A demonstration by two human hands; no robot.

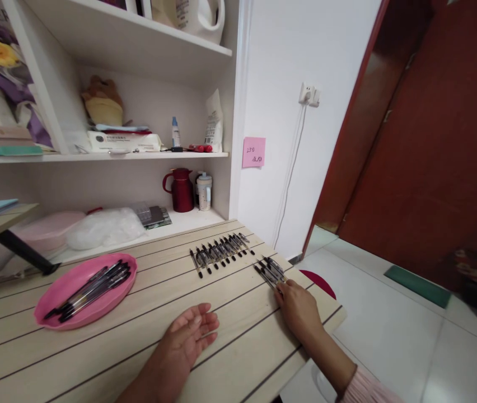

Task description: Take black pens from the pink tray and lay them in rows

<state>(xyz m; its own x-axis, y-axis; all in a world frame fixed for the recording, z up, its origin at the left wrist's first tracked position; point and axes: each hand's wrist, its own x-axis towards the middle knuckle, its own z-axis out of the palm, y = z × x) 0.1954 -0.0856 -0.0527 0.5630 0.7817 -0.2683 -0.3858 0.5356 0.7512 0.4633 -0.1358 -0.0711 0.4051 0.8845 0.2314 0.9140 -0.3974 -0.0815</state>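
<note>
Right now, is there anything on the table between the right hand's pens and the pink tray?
Only the left hand, resting palm up on the table between the right hand at its pens and the pink tray.

A small bunch of black pens (270, 271) lies side by side near the wooden table's right edge, its near ends touching the right hand's (298, 307) fingertips.

Pink oval plastic tray (54, 305): one, holding a heap of black-capped clear ballpoint pens (91, 288), number not countable. Row of the same pens laid side by side on the pale slatted wooden table (96, 358): about ten (218, 252). Small bundle of pens at the table's edge (271, 271): roughly five. Hands: two.
</note>
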